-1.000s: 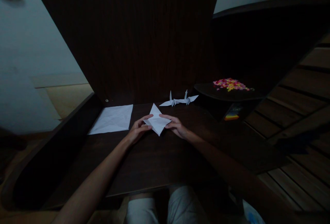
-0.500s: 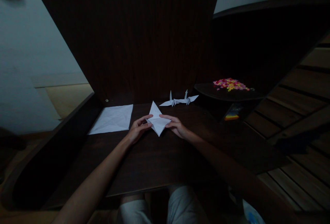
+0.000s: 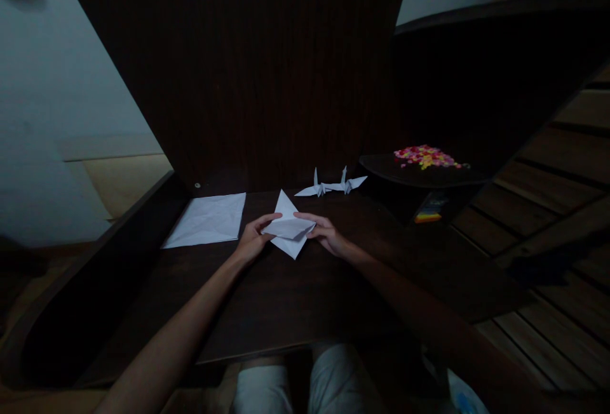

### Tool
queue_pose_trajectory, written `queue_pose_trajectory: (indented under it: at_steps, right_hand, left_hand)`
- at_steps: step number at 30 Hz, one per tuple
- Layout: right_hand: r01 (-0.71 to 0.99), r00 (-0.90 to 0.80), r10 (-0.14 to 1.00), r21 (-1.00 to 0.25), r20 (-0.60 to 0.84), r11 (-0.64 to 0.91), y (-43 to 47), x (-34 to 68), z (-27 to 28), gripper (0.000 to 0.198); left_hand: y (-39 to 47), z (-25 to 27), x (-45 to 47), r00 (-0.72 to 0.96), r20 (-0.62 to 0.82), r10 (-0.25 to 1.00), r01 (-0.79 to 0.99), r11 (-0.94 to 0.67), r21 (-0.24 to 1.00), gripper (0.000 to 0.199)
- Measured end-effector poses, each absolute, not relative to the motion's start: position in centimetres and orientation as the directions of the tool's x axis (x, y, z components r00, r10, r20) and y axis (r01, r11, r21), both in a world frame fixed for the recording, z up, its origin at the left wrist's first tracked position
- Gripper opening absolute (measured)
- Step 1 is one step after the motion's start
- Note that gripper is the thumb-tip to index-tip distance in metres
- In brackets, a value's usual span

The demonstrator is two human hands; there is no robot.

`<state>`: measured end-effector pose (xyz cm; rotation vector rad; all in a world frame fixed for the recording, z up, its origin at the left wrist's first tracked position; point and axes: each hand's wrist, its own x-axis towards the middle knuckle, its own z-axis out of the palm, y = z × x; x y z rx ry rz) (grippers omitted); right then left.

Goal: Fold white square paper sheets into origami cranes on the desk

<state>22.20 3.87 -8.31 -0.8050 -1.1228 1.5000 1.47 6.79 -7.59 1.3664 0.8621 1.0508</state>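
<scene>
Between my hands is a white folded origami paper (image 3: 288, 226), one point aimed away from me and another toward me, with a flap standing partly raised across its middle. My left hand (image 3: 255, 237) pinches its left corner, the thumb and fingers closed on the edge. On the other side my right hand (image 3: 325, 233) grips the right corner, fingers on top and thumb at the edge. Just beyond the paper, two white origami cranes (image 3: 331, 187) stand side by side. A stack of white paper sheets (image 3: 207, 218) lies left of my left hand.
The dark wooden desk (image 3: 267, 312) has a tall back panel and a raised side wall (image 3: 109, 274) on the left. A pile of small colourful pieces (image 3: 426, 156) sits on a corner shelf (image 3: 381, 165) at right, above some coloured items (image 3: 429, 217).
The paper's near layer has shifted: a flap across the middle now lifts, and the lower point shows separately beneath it. Both hands stay at the side corners, the left slightly further left.
</scene>
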Motion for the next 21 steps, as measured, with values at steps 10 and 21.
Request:
queue_pose_trajectory:
  at_steps: [10, 21]
  right_hand:
    - [-0.076, -0.105, 0.983, -0.987, 0.148, 0.14, 4.6, 21.6, -9.4, 0.037]
    - [0.052, 0.005, 0.934, -0.933, 0.357, 0.356, 4.6, 21.6, -9.5, 0.031]
  left_hand:
    - [6.6, -7.8, 1.7, 0.288, 0.091, 0.953, -0.003, -0.094, 0.996, 0.039]
    - [5.4, -7.1, 1.8, 0.425, 0.225, 0.877, 0.148, -0.312, 0.938, 0.035]
